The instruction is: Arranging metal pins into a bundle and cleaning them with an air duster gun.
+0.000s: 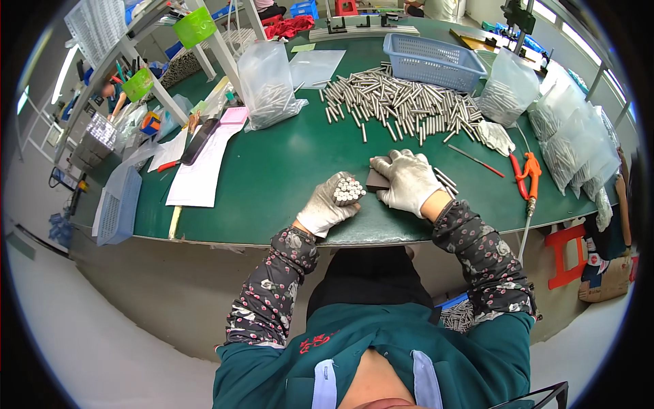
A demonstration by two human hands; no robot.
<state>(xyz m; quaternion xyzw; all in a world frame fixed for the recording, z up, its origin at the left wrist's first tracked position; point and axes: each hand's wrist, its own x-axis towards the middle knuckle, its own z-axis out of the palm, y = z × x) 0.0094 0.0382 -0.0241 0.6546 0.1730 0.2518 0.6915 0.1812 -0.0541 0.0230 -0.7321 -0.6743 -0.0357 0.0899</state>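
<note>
My left hand [323, 210], in a whitish work glove, is closed around a bundle of metal pins [349, 191] near the table's front edge. The pins' bright round ends face right. Just beside it, my gloved right hand [409, 183] grips a dark brown rectangular block [376, 180], whose end points toward the bundle with a small gap between them. Several loose pins [446, 183] lie next to my right wrist. Beyond both hands a large heap of similar metal pins [402, 102] spreads over the green table [286, 170].
A blue plastic basket [436, 65] stands behind the heap. Clear bags of pins [269, 95] stand left and right of it. At right lie a white cloth [496, 138], a thin red-handled tool [480, 161] and an orange air gun [532, 176] with its hose. Papers [197, 177] lie at left.
</note>
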